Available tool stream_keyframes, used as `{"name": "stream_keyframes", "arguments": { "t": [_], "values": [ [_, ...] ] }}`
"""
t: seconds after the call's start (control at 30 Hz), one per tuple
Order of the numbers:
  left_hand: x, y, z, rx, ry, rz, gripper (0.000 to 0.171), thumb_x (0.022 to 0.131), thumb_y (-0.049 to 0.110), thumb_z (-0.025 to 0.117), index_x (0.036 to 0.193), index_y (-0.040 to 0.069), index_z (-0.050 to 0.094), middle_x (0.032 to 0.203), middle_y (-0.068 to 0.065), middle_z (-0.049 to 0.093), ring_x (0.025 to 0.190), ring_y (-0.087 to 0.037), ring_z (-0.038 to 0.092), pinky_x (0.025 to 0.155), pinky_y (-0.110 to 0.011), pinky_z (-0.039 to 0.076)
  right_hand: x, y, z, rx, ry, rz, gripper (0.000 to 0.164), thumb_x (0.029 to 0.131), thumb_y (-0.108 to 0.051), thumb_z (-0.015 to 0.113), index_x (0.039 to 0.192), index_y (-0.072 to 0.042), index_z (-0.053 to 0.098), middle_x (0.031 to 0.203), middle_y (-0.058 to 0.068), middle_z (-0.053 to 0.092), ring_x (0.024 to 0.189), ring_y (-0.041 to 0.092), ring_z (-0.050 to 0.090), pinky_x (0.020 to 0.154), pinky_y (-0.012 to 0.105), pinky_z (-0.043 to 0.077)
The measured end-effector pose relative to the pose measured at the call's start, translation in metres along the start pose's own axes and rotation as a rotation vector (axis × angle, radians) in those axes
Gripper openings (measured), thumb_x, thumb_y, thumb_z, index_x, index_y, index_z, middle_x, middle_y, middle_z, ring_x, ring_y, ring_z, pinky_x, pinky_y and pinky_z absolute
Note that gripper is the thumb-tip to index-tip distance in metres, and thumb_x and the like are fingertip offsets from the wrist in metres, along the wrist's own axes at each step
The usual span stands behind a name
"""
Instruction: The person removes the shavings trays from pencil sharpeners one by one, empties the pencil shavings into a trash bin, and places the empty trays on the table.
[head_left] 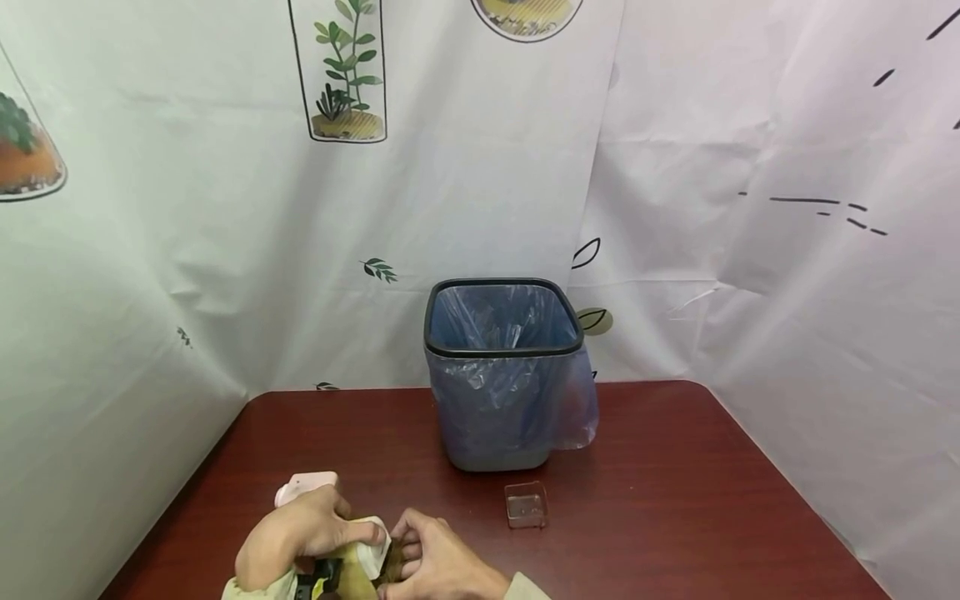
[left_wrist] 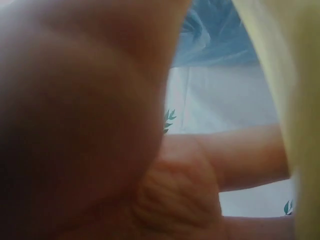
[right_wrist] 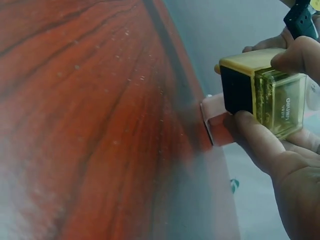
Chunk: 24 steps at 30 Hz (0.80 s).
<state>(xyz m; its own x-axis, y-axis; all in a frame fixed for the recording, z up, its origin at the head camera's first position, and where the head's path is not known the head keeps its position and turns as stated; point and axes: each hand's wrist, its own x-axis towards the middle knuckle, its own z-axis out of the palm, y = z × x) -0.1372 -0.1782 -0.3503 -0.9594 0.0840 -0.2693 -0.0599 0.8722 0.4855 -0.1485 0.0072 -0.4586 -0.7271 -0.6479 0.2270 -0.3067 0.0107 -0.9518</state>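
Note:
Both hands are on a yellow box-shaped device at the near edge of the table. In the right wrist view the device (right_wrist: 255,60) has a black end face and a see-through yellow part with lettering. My left hand (head_left: 300,529) grips the device from above, its thumb on a white face. From the right, my right hand (head_left: 446,562) holds the device with bent fingers; one fingertip lies against the black face. The left wrist view is mostly filled by the blurred left hand (left_wrist: 175,185) and a yellow surface, so the fingertips there are hidden.
A bin (head_left: 498,454) with a black rim and a bluish plastic liner stands at the back of the dark red table (head_left: 675,483). In front of it sits a small clear tray (head_left: 527,506). A pink object (head_left: 307,482) lies beyond the left hand. White printed cloth (head_left: 465,183) surrounds the table.

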Motion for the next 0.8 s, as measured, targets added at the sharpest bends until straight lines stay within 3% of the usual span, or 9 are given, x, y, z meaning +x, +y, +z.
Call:
{"name": "stream_keyframes", "arguments": {
  "t": [0.13, 0.23, 0.4, 0.5, 0.6, 0.8],
  "values": [
    [0.0003, -0.0007, -0.0007, -0.004, -0.016, -0.009, 0.039, 0.065, 0.049, 0.075, 0.066, 0.013, 0.059, 0.07, 0.001, 0.054, 0.054, -0.017, 0.052, 0.042, -0.032, 0.046, 0.0004, -0.0017, -0.0018, -0.045, -0.009, -0.015, 0.038, 0.07, -0.002, 0.076, 0.096, -0.007, 0.049, 0.077, -0.01, 0.055, 0.068, -0.004, 0.058, 0.061, 0.019, 0.051],
    [0.0007, -0.0022, -0.0017, 0.017, -0.031, -0.011, 0.04, 0.065, 0.05, 0.074, 0.067, 0.013, 0.06, 0.071, 0.001, 0.054, 0.056, -0.016, 0.053, 0.045, -0.032, 0.046, 0.0006, -0.0041, -0.0034, -0.144, -0.032, -0.054, 0.035, 0.072, -0.007, 0.076, 0.097, -0.009, 0.051, 0.083, -0.01, 0.06, 0.072, -0.006, 0.059, 0.062, 0.016, 0.05],
    [0.0013, -0.0036, -0.0012, 0.049, -0.029, 0.017, 0.041, 0.064, 0.052, 0.073, 0.062, 0.013, 0.06, 0.067, 0.002, 0.055, 0.058, -0.015, 0.052, 0.046, -0.031, 0.044, 0.001, -0.0078, -0.0065, -0.398, -0.054, -0.153, 0.034, 0.074, -0.019, 0.077, 0.097, -0.015, 0.053, 0.086, -0.01, 0.061, 0.073, -0.01, 0.057, 0.06, 0.009, 0.046],
    [0.0008, -0.0038, 0.0008, 0.007, -0.042, 0.011, 0.039, 0.064, 0.05, 0.074, 0.064, 0.014, 0.061, 0.067, 0.002, 0.055, 0.056, -0.015, 0.052, 0.045, -0.031, 0.044, 0.0005, -0.0086, -0.0085, -0.571, -0.037, -0.215, 0.037, 0.072, -0.029, 0.078, 0.096, -0.02, 0.052, 0.086, -0.012, 0.055, 0.075, -0.01, 0.051, 0.062, 0.005, 0.042],
    [-0.0004, -0.0043, 0.0021, -0.024, -0.052, 0.008, 0.037, 0.064, 0.048, 0.075, 0.065, 0.014, 0.061, 0.066, 0.001, 0.054, 0.054, -0.016, 0.051, 0.043, -0.031, 0.044, 0.0004, -0.0087, -0.0097, -0.673, -0.017, -0.253, 0.041, 0.07, -0.035, 0.078, 0.095, -0.021, 0.05, 0.085, -0.012, 0.05, 0.076, -0.008, 0.046, 0.064, 0.003, 0.038],
    [-0.0017, -0.0035, 0.0013, -0.015, -0.029, 0.017, 0.035, 0.064, 0.045, 0.075, 0.066, 0.014, 0.06, 0.066, 0.002, 0.054, 0.055, -0.016, 0.051, 0.042, -0.031, 0.044, 0.0014, -0.0085, -0.0085, -0.635, -0.046, -0.202, 0.041, 0.072, -0.033, 0.077, 0.095, -0.019, 0.046, 0.086, -0.012, 0.049, 0.073, -0.009, 0.046, 0.06, 0.005, 0.039]
  ]
}}
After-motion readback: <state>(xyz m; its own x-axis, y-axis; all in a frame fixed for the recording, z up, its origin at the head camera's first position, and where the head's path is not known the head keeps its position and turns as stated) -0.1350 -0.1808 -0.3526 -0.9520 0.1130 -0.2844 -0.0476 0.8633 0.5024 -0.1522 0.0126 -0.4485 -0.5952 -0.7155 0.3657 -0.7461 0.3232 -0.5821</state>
